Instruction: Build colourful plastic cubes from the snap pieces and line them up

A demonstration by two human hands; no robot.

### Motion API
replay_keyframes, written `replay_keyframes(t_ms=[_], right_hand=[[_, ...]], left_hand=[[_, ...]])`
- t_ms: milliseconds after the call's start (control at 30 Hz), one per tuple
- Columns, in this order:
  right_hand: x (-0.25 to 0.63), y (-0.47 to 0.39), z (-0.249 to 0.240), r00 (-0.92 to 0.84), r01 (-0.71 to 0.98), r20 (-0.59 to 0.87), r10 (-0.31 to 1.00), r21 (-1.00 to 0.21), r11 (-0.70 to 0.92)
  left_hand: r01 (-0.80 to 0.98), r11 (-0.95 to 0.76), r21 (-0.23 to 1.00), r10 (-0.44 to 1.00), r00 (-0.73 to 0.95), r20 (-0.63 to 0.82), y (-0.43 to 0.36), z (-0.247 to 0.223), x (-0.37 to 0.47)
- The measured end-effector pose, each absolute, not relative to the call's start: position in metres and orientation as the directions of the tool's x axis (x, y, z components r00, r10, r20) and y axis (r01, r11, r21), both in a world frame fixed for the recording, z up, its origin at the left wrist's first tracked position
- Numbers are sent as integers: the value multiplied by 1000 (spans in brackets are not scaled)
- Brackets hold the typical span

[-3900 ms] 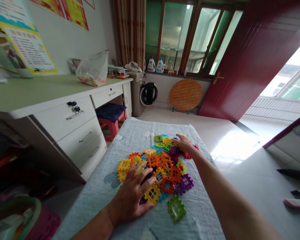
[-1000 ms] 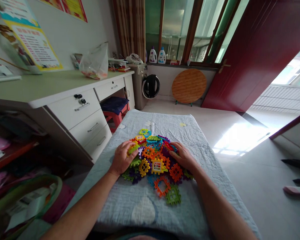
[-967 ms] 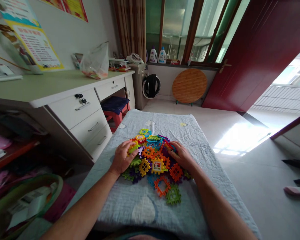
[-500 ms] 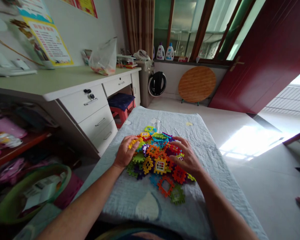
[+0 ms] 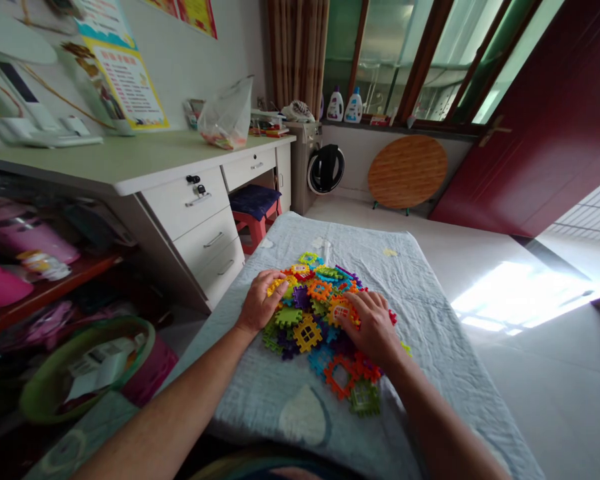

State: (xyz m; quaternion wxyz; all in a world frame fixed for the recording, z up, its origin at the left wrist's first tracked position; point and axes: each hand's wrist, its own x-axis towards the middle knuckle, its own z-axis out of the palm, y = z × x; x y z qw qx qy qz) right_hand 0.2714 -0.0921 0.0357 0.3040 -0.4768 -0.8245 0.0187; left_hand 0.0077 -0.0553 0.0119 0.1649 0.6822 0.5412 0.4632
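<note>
A heap of colourful plastic interlocking blocks (image 5: 307, 332) lies on the cloth-covered table (image 5: 250, 393). At the heap's left side, my left hand (image 5: 259, 303) has its thumb and fingers closed round a yellow block (image 5: 275, 287). My right hand (image 5: 376, 328) reaches over the right part of the heap. Its thumb and fingers grip an orange-yellow block with a window pattern (image 5: 339, 312). A red-orange ring-shaped block (image 5: 339, 377) and a green block (image 5: 365, 399) lie at the heap's near edge. Some blocks are hidden beneath my right hand.
To the left stands a desk (image 5: 150, 160) with drawers, a plastic bag (image 5: 227, 120) on top. A red stool (image 5: 255, 223) is tucked under it. A green-rimmed basket (image 5: 35, 400) sits at lower left. Beyond the table are a washing machine (image 5: 305, 160) and a round wooden tabletop (image 5: 407, 170).
My right hand has moved slightly nearer the middle and taken hold of the window-patterned block, shifting it up and right. My left hand keeps its grip on the yellow block. The view has turned left.
</note>
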Motion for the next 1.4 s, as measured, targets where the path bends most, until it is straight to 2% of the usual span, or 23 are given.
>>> replay_keyframes(t_ms=[167,267,367,433,500,667,767,833,933,1000,1067,1267,1400], right_hand=[[279,-87,29,-252,818,495,832,-351,456],[273,-91,35,-240,804,537,808,-357,476],[257,-100,46,-415,716,515,750,-324,619],[245,-106,52,-593,616,435,677,-296,730],[233,-111,54,-701,548,359,617,-284,787],[222,-115,50,-724,541,335,603,-267,798],[228,-114,50,-684,530,409,605,-291,796],[238,-110,50,-606,532,473,640,-358,768],[258,-102,45,-285,587,553,783,-545,598],[273,-95,41,-22,584,527,849,-683,439],[286,-89,38,106,547,468,878,-765,341],[291,-86,35,-6,583,388,922,-748,318],[278,-87,31,-146,702,430,891,-590,399]], left_hand=[[607,-346,715,890,-30,455,-53,11,7],[619,-325,715,889,-57,454,-51,9,4],[609,-313,729,899,-58,435,-48,6,1],[592,-312,743,903,-58,425,-48,5,1],[566,-300,768,905,-86,417,-47,5,0],[460,-273,845,913,-152,379,-47,7,-2],[420,-251,872,926,-156,343,-47,8,-5],[407,-234,883,936,-152,318,-48,7,-6],[395,-229,890,940,-147,308,-48,7,-6],[397,-236,887,936,-150,317,-47,6,-5],[400,-240,885,936,-147,321,-47,4,-4],[376,-231,897,943,-140,302,-46,2,-4],[381,-233,895,942,-139,305,-45,0,-3]])
